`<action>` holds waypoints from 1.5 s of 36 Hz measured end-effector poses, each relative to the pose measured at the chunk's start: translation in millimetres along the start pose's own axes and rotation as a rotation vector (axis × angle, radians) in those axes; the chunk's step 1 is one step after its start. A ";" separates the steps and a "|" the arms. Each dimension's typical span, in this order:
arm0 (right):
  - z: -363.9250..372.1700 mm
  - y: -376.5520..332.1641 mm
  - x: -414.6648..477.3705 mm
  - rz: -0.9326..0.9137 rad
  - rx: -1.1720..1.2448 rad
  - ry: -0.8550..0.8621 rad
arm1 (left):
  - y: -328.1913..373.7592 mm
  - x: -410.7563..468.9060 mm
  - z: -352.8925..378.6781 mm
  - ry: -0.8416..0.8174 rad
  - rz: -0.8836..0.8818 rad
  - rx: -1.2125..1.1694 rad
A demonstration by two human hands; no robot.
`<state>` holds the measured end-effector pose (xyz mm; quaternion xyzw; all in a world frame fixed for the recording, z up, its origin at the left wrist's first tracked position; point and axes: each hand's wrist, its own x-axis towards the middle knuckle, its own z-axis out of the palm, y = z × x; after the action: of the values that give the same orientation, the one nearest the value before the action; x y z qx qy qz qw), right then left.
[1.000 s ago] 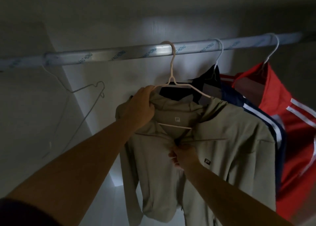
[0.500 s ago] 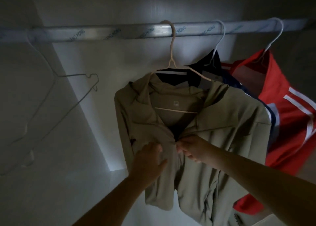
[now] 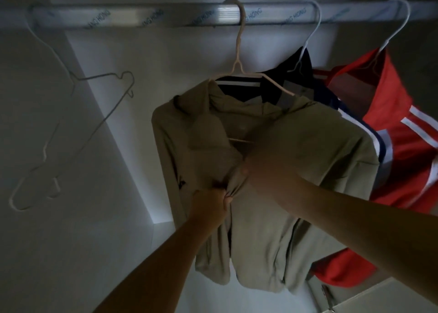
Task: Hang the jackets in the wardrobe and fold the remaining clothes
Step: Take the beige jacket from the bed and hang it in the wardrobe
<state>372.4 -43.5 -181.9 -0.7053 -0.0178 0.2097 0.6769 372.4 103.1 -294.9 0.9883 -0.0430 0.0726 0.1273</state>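
Step judged in hand: straightening the front of the jacket [image 3: 308, 146], already hung on the rail [image 3: 118, 16]. Front edge gripped by left hand [image 3: 211, 206], fingers curled tight. Right hand [image 3: 260, 171] blurred just above, at the opening; fingers' state beyond telling. Next called for: edges aligned, then released.

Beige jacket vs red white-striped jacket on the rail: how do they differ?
The beige jacket shows no stripes; the red jacket has white stripes.
The beige jacket hangs on a pale pink hanger, the red jacket on a thin white hanger.
The left hand grips the beige jacket's front; no hand touches the red jacket.
Both hang from the same wardrobe rail.
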 end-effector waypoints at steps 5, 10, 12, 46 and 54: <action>-1.3 -16.2 -1.7 -0.124 0.040 0.024 | -4.0 7.6 7.6 -0.098 -0.062 0.048; -8.6 -40.7 -1.6 -0.243 0.023 0.023 | -17.9 6.7 12.3 -0.169 -0.132 0.050; -8.5 -42.8 -3.1 -0.251 0.015 -0.004 | -21.1 7.8 9.4 -0.174 -0.141 0.051; -87.3 -22.1 -57.2 -0.643 -1.024 0.501 | 87.0 38.7 -124.8 0.486 0.302 0.009; -91.7 -6.9 -56.5 -0.304 -1.166 0.313 | 79.4 77.4 -159.6 0.647 -0.055 -0.573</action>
<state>352.0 -147.3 -160.2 -0.9709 -0.1300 -0.0392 0.1972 419.3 62.6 -110.7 0.8401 0.0069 0.3602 0.4055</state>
